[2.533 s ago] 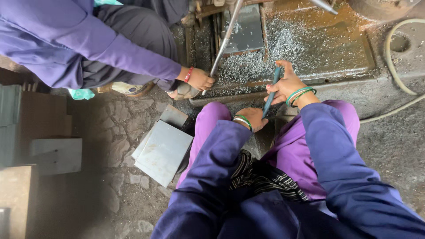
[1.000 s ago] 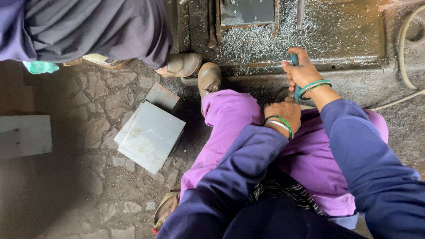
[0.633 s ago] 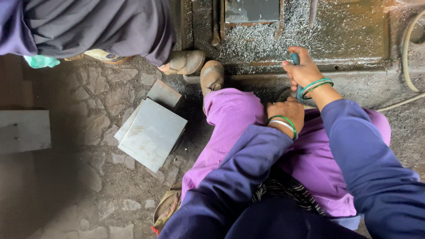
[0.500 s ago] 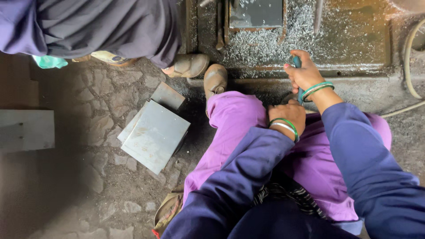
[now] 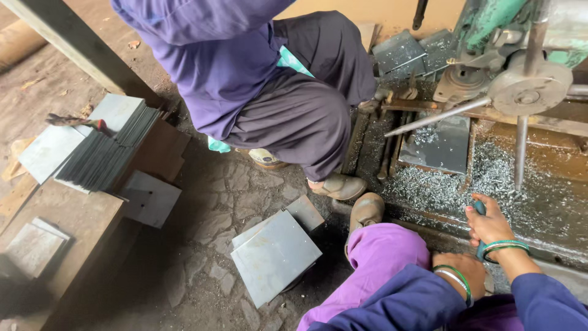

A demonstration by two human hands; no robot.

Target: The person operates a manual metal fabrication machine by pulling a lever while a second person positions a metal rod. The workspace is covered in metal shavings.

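My right hand point(image 5: 490, 224) is closed around a teal-handled tool point(image 5: 479, 207), resting at the edge of the machine's tray point(image 5: 554, 211), which is covered in metal shavings. My left hand point(image 5: 460, 270), with green bangles at the wrist, rests on my purple-clad knee point(image 5: 386, 254); its fingers are hidden. A grey metal plate point(image 5: 438, 144) lies on the tray under the drill press point(image 5: 517, 86). A co-worker point(image 5: 257, 79) in a purple shirt and dark trousers crouches just left of the machine.
A pile of grey square plates point(image 5: 272, 254) lies on the cracked stone floor beside my foot point(image 5: 365, 211). More stacked plates point(image 5: 101, 147) sit on a wooden bench at the left. The press's long handles point(image 5: 520, 153) stick out over the tray.
The view has lifted and pulled back, bringing the co-worker, the drill press and the left bench into sight. My hands keep the same places, the right still on the tool.
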